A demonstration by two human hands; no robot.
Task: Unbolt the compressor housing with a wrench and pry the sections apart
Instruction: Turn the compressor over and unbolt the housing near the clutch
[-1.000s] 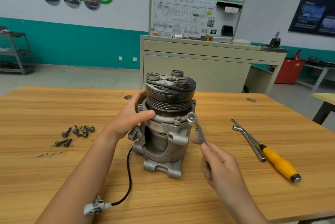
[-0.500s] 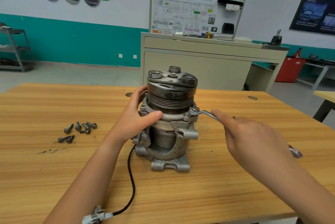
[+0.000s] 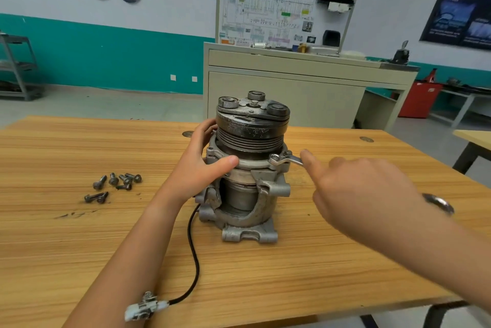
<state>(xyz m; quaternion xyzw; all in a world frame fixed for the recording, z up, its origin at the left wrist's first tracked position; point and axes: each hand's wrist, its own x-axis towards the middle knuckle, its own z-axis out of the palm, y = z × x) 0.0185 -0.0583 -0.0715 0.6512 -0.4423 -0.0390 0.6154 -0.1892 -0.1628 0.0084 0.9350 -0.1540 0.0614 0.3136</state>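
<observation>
Wood-grain surface (image 3: pixel 292 288) with the compressor (image 3: pixel 265 195) standing on end around the middle of it; long axis is straight up and down, grooved pulley (image 3: pixel 249 131) on top, mounting lugs on the wood, cutaway window facing the person.

Left hand (image 3: pixel 199 171) is wrapped round the flange (image 3: pixel 249 164), thumb across the front and fingers curled round the back. Right hand (image 3: pixel 358 189) is closed over the wrench (image 3: pixel 288 160), index finger lying out along the shank; the far end pokes out past the wrist side. The wrench lies roughly level, ring end pointing left onto the flange and handle running right and back toward the person; the fastener head under the ring is hidden, so I can't tell how well it's seated.

What I'd worry about:
- the ring riding up and slipping off, which could round the head and send knuckles into the casting; a pull that isn't flat would do it
- a tall body on a small footprint, so a hard yank could twist or tip it if the left-hand grip goes slack
- the black cable (image 3: pixel 195 261) trails to a plug (image 3: pixel 144 306) right at the near edge, so it could snag an arm
- loose bolts (image 3: pixel 114 185) sit well off to the left; they look round enough to roll if the surface gets jolted
</observation>
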